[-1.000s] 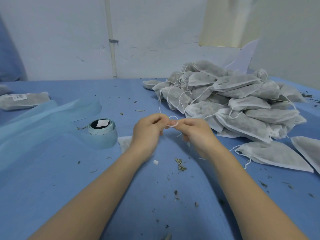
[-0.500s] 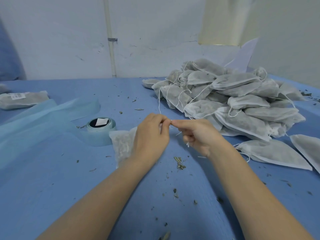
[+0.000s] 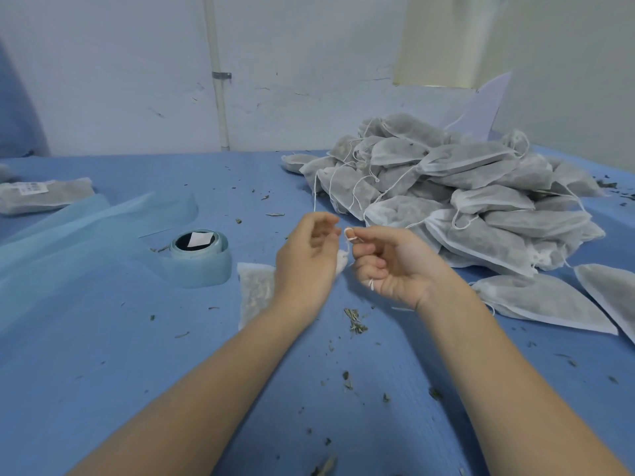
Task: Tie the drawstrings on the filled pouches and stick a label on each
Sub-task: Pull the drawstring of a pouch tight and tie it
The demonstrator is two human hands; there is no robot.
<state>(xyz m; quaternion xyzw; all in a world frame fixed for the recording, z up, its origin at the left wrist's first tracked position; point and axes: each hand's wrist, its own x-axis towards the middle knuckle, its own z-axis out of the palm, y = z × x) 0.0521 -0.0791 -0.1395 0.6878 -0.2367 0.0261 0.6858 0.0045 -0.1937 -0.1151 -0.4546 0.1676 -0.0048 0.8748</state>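
A white filled pouch (image 3: 256, 290) lies on the blue table (image 3: 103, 355), mostly under my left hand (image 3: 307, 255). Its white drawstring (image 3: 349, 235) runs up between my hands. My right hand (image 3: 388, 266) pinches a small loop of the string at its fingertips, and a string end shows by its little finger. The fingers of my left hand are curled close to the string and the pouch's gathered neck; whether they grip it is hidden. A roll of labels (image 3: 199, 257) on pale blue backing stands left of the pouch.
A big heap of filled pouches (image 3: 464, 194) with loose strings covers the back right. Two more pouches (image 3: 546, 300) lie flat at the right. One labelled pouch (image 3: 44, 195) sits far left, beside unrolled blue backing strip (image 3: 86, 231). Dried herb crumbs (image 3: 355, 321) dot the cloth.
My hands have drawn slightly apart. My right hand has turned palm up with a small loop at its fingertips. More of the pouch shows left of my left wrist than a second ago.
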